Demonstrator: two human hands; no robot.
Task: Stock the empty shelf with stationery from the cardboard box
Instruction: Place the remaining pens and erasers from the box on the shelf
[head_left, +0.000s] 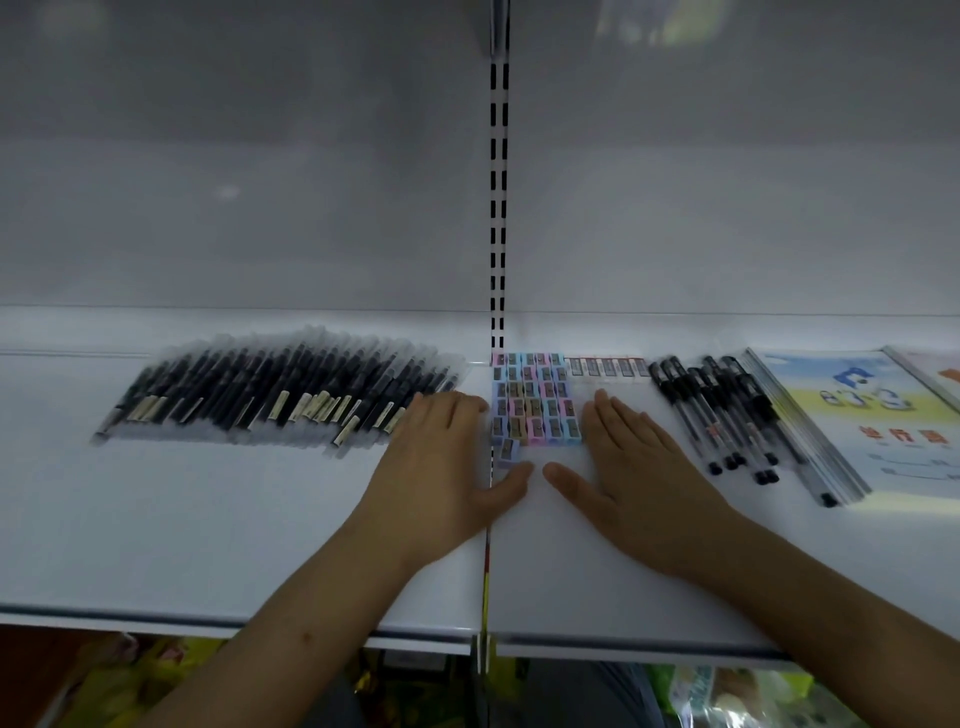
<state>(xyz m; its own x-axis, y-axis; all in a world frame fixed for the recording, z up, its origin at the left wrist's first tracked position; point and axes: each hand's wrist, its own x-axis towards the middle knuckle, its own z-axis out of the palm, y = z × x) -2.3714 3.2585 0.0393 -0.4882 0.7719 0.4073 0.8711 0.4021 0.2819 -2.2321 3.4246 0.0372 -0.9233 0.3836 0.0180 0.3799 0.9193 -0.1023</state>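
White shelf (208, 519) boards fill the view, two of them meeting at a slotted upright (499, 208) against a pale back panel; bare board runs from the goods to the front lip on both sides of that upright. Left of the upright lies a wide fan of wrapped black pens (270, 389), long axes leaning from near-left to far-right, their pale labels too blurred to read. Far right of the upright sits a booklet (857, 410) in a clear sleeve with large blue letters and red characters, neither legible. Between booklet and upright, black-capped gel pens (722, 410) point caps toward the front edge, tilting right. Just right of the upright, pastel pencil sharpeners (535, 400) form a tight block in rows, one stray sharpener (508, 451) at its near-left corner; behind it a short row of small boxes (602, 366), print unreadable. Left hand (447, 467) and right hand (639, 478) rest flat on the board flanking the block, fingers straight and together, thumbs spread inward, almost touching
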